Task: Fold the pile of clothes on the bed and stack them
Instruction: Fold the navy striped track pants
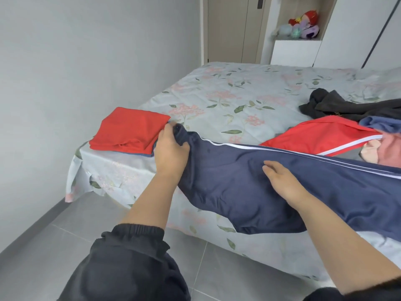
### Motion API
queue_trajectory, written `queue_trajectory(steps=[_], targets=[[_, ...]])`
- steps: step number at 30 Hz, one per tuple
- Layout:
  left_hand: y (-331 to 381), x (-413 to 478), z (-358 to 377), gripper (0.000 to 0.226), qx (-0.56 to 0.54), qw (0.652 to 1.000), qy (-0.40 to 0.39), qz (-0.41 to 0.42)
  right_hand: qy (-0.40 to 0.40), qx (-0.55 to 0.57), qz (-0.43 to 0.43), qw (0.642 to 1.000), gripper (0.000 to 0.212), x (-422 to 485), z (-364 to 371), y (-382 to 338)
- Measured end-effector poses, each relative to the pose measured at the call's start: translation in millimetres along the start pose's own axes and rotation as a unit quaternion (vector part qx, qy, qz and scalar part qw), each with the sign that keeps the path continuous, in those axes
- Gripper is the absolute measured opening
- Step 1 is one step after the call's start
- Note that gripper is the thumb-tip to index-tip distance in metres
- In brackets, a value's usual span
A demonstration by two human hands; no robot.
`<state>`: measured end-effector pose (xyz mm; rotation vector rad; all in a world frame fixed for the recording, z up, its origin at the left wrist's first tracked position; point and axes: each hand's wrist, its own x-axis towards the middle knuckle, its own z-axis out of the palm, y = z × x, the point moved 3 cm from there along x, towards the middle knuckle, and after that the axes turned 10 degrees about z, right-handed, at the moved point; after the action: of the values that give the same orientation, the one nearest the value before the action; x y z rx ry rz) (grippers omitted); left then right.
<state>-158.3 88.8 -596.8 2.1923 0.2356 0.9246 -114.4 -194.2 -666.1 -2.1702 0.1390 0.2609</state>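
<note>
Grey walls and a grey tiled floor (pixel 43 246) closed in a bed (pixel 238 92) under a pale floral sheet. Navy trousers (pixel 243 192) with white side stripes stretched across the bed's near edge, running from the left hand (pixel 171 148) off toward the right of the view, with a loose fold sagging over the side of the mattress. The hands were apart. The left hand gripped one bunched end of the trousers, fingers curled round the cloth, and held it up just beside the stack (pixel 130 131). The right hand (pixel 282 183) lay flat on the middle of the trousers, fingers straight and slightly spread, holding nothing. Black sleeves (pixel 130 257) were pushed up both forearms.

The stack sat at the bed's near left corner: a folded red piece on top and a thin blue edge (pixel 143 154) showing beneath it. The unfolded pile lay at the right side of the bed, behind the trousers. It held a red garment (pixel 321 133) with a white stripe, a pink one (pixel 388 151) touching it, a blue one (pixel 379 123) above that, and a dark grey one (pixel 338 105) sprawled farthest back.

Beyond the bed stood a beige door (pixel 230 29), and to its right a niche above a white cabinet (pixel 293 53) held several plush toys (pixel 303 25).
</note>
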Motion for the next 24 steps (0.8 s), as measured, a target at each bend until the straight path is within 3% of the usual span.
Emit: queue_trajectory(steps=[2, 4, 5, 7, 8, 9, 12, 13, 15, 18, 20, 22, 24], targets=[[36.1, -12.3, 22.9, 0.052, -0.017, 0.994, -0.044, 0.094, -0.007, 0.116, 0.046, 0.992, 0.041, 0.5, -7.3, 6.0], [60.5, -28.0, 45.9, 0.056, -0.055, 0.979, -0.131, 0.147, -0.028, 0.252, 0.097, 0.962, 0.043, 2.0, -14.0, 12.1], [67.4, -35.9, 58.0, 0.062, -0.098, 0.961, -0.212, 0.145, -0.038, 0.316, 0.122, 0.94, 0.046, 2.5, -17.7, 14.6], [72.5, -50.8, 79.6, 0.075, -0.176, 0.894, -0.398, 0.109, -0.052, 0.402, 0.161, 0.9, 0.049, 3.9, -24.4, 18.4], [72.9, -54.0, 84.5, 0.074, -0.198, 0.869, -0.445, 0.091, -0.059, 0.423, 0.173, 0.887, 0.051, 4.7, -26.8, 19.5], [71.6, -52.1, 86.3, 0.065, -0.217, 0.866, -0.445, 0.071, -0.066, 0.433, 0.182, 0.88, 0.053, 4.9, -28.0, 20.0], [58.9, -27.9, 81.0, 0.026, -0.206, 0.935, -0.288, -0.002, -0.08, 0.418, 0.19, 0.885, 0.057, 6.4, -26.2, 18.7], [50.3, -21.5, 80.5, 0.025, -0.153, 0.955, -0.254, -0.02, -0.081, 0.403, 0.187, 0.892, 0.057, 6.5, -24.3, 16.9], [36.6, -16.5, 81.7, 0.031, -0.006, 0.963, -0.268, -0.01, -0.077, 0.363, 0.175, 0.912, 0.05, 7.0, -20.2, 12.4], [25.4, -21.6, 92.6, 0.048, 0.054, 0.934, -0.353, 0.007, -0.074, 0.308, 0.154, 0.936, 0.023, 7.5, -11.0, 3.6], [25.6, -31.6, 104.1, 0.057, 0.017, 0.9, -0.436, 0.009, -0.076, 0.304, 0.146, 0.938, 0.02, 7.3, -3.8, 0.6], [28.3, -45.0, 116.0, 0.061, 0.053, 0.852, -0.517, 0.059, -0.083, 0.302, 0.154, 0.937, 0.018, 5.6, 1.1, -2.7], [28.1, -53.5, 123.0, 0.061, 0.074, 0.831, -0.543, 0.094, -0.093, 0.306, 0.169, 0.932, 0.015, 4.3, 0.4, -7.4]])
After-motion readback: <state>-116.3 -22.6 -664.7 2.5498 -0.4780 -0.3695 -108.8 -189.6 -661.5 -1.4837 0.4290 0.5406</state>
